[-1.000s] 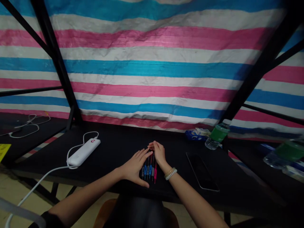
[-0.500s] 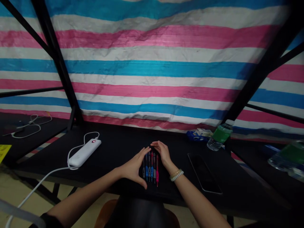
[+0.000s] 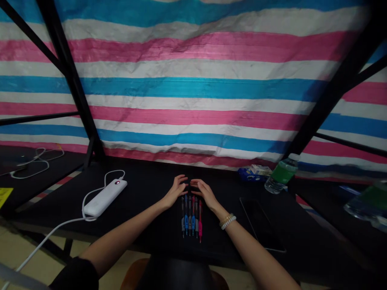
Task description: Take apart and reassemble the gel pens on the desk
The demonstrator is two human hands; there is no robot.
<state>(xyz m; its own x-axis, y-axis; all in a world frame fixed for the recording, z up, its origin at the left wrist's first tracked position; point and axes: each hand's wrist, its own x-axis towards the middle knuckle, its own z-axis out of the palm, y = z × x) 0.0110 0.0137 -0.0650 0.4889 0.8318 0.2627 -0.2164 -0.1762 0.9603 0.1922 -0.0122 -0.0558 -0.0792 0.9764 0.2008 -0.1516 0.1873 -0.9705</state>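
Several pens [image 3: 190, 217] lie side by side in a row on the black table, their tips pointing toward me. Some have grey or blue grips, and the one on the right end is pink-red [image 3: 200, 223]. My left hand [image 3: 175, 192] is at the far-left end of the row, fingers bent and apart, with nothing in it. Opposite it, my right hand [image 3: 206, 194] curves around the far-right end, its fingers stretched out and holding nothing. The fingertips of both hands face each other just beyond the pens; whether they touch the pen ends I cannot tell.
A white power bank [image 3: 105, 197] with a white cable lies to the left. On the right are a dark phone [image 3: 262, 223], a water bottle with a green label [image 3: 282, 174] and a blue packet [image 3: 254, 174]. A striped sheet [image 3: 196, 88] hangs behind the table [image 3: 145, 171].
My left hand has moved up from the pens' left side to their far end, its thumb drawn in from near the tips. My right hand has hardly moved.
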